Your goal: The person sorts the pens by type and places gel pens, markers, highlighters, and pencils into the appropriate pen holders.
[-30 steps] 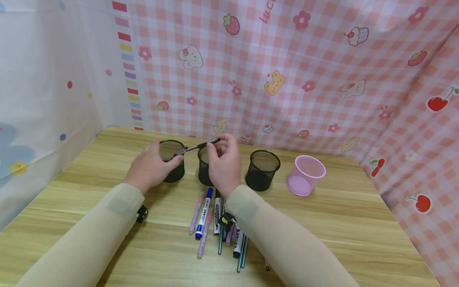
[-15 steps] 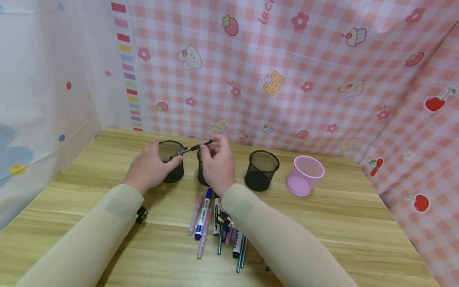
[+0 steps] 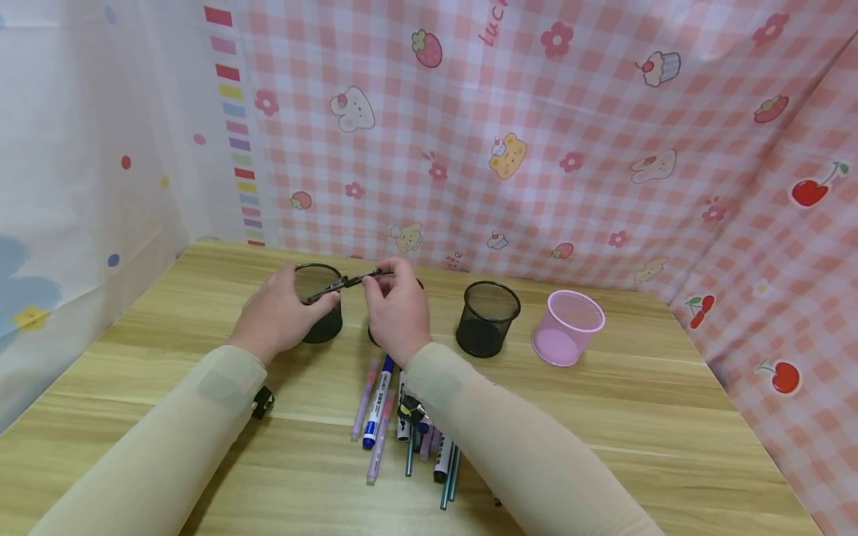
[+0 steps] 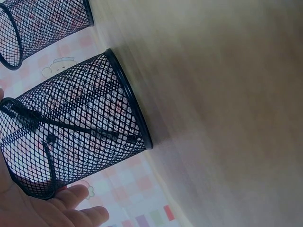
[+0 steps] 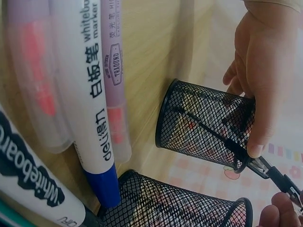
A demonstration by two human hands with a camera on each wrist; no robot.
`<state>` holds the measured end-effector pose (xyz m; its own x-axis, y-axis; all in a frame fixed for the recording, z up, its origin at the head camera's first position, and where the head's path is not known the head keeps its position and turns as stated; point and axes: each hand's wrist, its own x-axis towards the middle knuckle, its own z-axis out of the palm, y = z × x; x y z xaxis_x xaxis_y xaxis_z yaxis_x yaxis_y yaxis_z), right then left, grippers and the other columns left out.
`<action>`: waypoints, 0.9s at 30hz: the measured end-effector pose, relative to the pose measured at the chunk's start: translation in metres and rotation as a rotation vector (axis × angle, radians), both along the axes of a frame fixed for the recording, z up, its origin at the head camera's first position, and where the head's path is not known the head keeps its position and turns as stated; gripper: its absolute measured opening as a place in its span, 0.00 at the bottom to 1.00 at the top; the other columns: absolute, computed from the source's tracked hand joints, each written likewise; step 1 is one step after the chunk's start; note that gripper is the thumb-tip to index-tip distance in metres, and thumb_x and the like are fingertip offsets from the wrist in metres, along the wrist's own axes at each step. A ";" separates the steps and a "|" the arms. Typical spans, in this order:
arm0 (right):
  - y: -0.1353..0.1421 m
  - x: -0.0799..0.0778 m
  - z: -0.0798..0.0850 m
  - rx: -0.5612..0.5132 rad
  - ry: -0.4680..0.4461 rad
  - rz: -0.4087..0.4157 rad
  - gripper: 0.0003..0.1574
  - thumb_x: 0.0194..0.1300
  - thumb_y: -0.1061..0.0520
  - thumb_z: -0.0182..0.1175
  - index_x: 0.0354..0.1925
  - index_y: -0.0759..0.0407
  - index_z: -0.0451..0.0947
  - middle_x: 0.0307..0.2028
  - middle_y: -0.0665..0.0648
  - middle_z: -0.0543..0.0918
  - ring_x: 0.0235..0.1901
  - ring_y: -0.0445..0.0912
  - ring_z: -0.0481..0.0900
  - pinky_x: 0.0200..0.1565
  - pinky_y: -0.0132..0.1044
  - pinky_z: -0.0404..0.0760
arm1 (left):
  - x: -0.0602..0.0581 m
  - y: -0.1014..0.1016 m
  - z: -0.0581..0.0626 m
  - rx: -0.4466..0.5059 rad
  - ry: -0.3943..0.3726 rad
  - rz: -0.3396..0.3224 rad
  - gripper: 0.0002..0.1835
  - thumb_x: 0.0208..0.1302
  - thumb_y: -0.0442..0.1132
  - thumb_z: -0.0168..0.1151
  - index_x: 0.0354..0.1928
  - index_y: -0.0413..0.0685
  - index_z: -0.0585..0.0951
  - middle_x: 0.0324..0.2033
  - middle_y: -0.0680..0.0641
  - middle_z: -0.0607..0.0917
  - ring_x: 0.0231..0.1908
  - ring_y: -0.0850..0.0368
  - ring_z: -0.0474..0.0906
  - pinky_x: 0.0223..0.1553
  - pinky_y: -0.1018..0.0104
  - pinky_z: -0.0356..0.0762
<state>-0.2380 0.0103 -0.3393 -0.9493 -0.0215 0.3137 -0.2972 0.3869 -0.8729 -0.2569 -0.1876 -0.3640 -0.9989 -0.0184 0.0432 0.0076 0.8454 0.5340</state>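
My left hand (image 3: 275,309) holds the leftmost black mesh pen cup (image 3: 325,329), its thumb at the rim and its fingers on the far side. A slim black pen with a clip (image 3: 355,281) is pinched by my right hand (image 3: 402,316), slanting down leftward over that cup. In the right wrist view a thin dark shaft runs inside the cup (image 5: 194,135), lined up with the pen. The left wrist view shows the cup (image 4: 94,127) from its side, with dark pen shapes behind the mesh. Whether they belong to one pen I cannot tell.
A second black mesh cup (image 5: 184,203) is mostly behind my right hand. Further right stand another black cup (image 3: 485,327) and a pink one (image 3: 570,331). In front lie a blue-capped whiteboard marker (image 3: 379,406), lilac highlighters (image 3: 379,447) and several other pens, partly under my right forearm.
My right hand has moved left and slightly down with the pen, whose lower end has gone further over the leftmost cup. The left hand has stayed on that cup.
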 end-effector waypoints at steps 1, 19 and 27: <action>0.000 0.000 0.000 0.007 -0.005 0.003 0.14 0.80 0.53 0.59 0.58 0.55 0.74 0.43 0.56 0.89 0.35 0.44 0.82 0.38 0.37 0.81 | 0.000 0.000 0.000 0.000 0.000 -0.001 0.65 0.65 0.82 0.47 0.84 0.36 0.46 0.79 0.26 0.58 0.76 0.24 0.58 0.72 0.27 0.61; -0.011 -0.004 -0.001 0.197 -0.023 -0.017 0.12 0.79 0.49 0.60 0.53 0.53 0.81 0.40 0.50 0.88 0.36 0.42 0.82 0.44 0.40 0.83 | 0.001 0.000 0.001 0.006 0.006 -0.009 0.65 0.66 0.82 0.46 0.84 0.35 0.46 0.78 0.25 0.59 0.75 0.24 0.60 0.71 0.27 0.62; -0.014 -0.006 0.003 0.300 -0.009 -0.021 0.13 0.79 0.48 0.60 0.52 0.53 0.84 0.41 0.50 0.90 0.46 0.48 0.82 0.70 0.52 0.66 | 0.001 -0.001 0.001 0.012 0.006 -0.008 0.65 0.66 0.82 0.47 0.84 0.35 0.46 0.78 0.25 0.60 0.74 0.25 0.61 0.70 0.27 0.64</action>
<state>-0.2436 -0.0038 -0.3368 -0.9533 -0.0923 0.2878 -0.2790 0.6342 -0.7210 -0.2562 -0.1885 -0.3633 -0.9987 -0.0109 0.0494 0.0178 0.8388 0.5441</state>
